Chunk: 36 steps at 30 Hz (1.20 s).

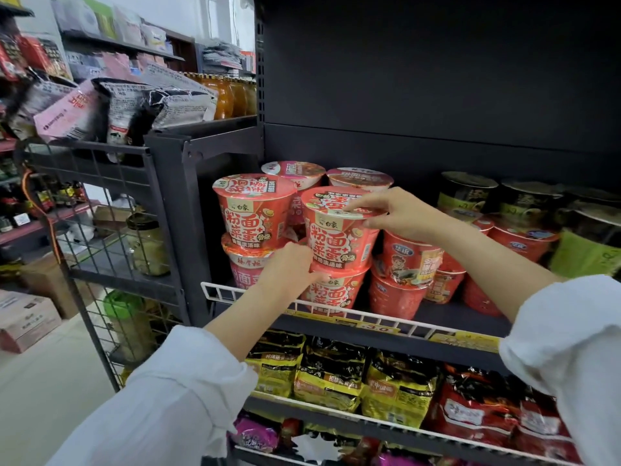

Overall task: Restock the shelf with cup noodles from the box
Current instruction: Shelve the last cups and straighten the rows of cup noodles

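A red cup of noodles [339,233] stands on top of another red cup [331,294] at the front of the dark shelf [447,317]. My left hand [290,267] grips its lower left side. My right hand [396,213] holds its lid rim from the right, fingers over the top. To its left, another red cup [255,210] is stacked on a lower one [242,264]. More red cups [295,173] stand behind. The box is not in view.
Red cups [406,260] and green-black cups [470,193] fill the shelf to the right. A white wire rail [386,319] runs along the shelf front. Bagged noodles [336,375] lie on the shelf below. A wire rack [111,210] with bags stands at left.
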Available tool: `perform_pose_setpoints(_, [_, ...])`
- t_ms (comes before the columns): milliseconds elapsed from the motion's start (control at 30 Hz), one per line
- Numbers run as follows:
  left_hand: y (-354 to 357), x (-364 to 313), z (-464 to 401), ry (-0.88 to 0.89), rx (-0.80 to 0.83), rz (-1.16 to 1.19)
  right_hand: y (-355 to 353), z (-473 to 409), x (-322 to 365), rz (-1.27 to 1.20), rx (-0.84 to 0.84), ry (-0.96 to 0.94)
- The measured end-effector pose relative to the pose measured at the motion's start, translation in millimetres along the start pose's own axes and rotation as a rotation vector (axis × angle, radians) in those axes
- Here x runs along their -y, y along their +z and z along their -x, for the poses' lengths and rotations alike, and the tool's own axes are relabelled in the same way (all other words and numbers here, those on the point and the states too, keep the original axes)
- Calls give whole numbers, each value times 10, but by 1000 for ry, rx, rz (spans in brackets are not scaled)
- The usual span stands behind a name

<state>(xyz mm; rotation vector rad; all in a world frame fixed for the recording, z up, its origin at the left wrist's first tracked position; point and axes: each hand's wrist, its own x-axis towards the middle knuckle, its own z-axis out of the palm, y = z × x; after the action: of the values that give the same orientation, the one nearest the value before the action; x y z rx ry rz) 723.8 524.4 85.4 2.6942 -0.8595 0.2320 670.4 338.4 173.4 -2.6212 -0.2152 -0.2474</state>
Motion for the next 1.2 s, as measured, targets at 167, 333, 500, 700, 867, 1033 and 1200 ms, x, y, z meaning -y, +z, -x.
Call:
perform_pose_setpoints(167, [75,18,-7,139,48,-272,298,-120,119,243,-84,-59])
perform_pose_setpoints(333, [5,124,-30,245,56,-277,288,-33,60,13,-116,-61])
perform_pose_setpoints(500, [58,197,-30,200,-2,-218,242,-72,46,2,-65,-39])
perform_pose_setpoints(700, [25,272,-41,82,21,71,164,-48,63,50,-32,-32])
perform_pose_setpoints(867, [62,176,-19,30,-17,91,237,7,107,90,-80,-35])
perform_pose_setpoints(1033, [72,152,-72,8,-69,150,351,-1,66,167,-191,-61])
perform_pose_setpoints(1200, [37,151,-36,43,-136,225,350,8,46,158,-173,-59])
